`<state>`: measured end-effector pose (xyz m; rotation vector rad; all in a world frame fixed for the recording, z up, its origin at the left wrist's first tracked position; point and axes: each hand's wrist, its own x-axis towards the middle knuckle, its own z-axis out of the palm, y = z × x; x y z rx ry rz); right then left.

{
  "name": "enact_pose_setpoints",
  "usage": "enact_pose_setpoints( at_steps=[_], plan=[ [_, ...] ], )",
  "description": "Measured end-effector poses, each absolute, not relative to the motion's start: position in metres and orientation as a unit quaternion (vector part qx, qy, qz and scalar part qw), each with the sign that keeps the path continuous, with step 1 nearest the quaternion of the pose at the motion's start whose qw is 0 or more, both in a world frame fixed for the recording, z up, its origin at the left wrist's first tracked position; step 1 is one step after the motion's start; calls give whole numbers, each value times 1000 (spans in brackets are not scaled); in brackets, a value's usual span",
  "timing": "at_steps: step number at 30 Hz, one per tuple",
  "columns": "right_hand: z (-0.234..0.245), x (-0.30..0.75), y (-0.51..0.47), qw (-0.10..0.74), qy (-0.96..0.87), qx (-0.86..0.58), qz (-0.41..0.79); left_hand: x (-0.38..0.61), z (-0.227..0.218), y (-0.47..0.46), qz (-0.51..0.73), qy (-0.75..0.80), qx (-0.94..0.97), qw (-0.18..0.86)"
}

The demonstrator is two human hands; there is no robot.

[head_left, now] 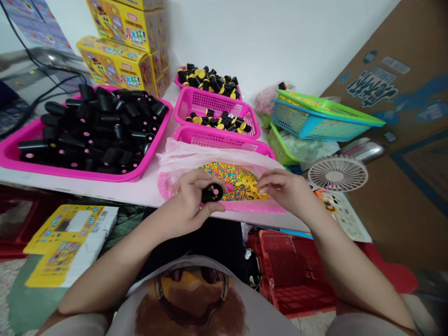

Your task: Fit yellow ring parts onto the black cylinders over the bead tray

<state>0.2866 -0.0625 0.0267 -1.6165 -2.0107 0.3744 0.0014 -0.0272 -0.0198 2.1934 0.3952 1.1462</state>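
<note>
My left hand (pixel 196 200) is closed around a small black cup (pixel 212 192), its open mouth tilted toward me. A pink dot and a few coloured specks show inside it. My right hand (pixel 289 189) has its thumb and fingertips brought together beside several yellow plastic pieces (pixel 250 184); whether one is pinched there I cannot make out. Under both hands, small multicoloured beads (pixel 227 172) fill a pink basket (pixel 241 206) lined with a clear plastic bag (pixel 185 154). A pink object (pixel 229 187) lies among the beads, partly hidden by my left hand.
Black cups fill a large pink tray (pixel 87 173) at left. Behind the beads, pink baskets (pixel 217 100) hold black-and-yellow pieces. Yellow boxes (pixel 119 65) are stacked at the back. Stacked baskets (pixel 297 119) and a small fan (pixel 338 173) stand at right. A red crate (pixel 294 270) sits below.
</note>
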Motion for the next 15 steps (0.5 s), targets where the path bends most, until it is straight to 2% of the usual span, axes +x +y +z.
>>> enact_pose_setpoints(
  at_steps=[2, 5, 8, 15],
  plan=[
    [31, 269, -76, 381, -703, -550, 242, 4, -20, -33, 411, 172, 833, 328],
    [36, 238, -89, 471, -629, -503, 360, 7, -22, -39, 394, 181, 837, 333],
    [37, 213, -89, 488, -621, -472, 392, 6, -26, -40, 390, 182, 844, 321],
    [23, 196, -79, 518, -645, -445, 343, -4, -36, -43, 378, 200, 858, 283]
  ],
)
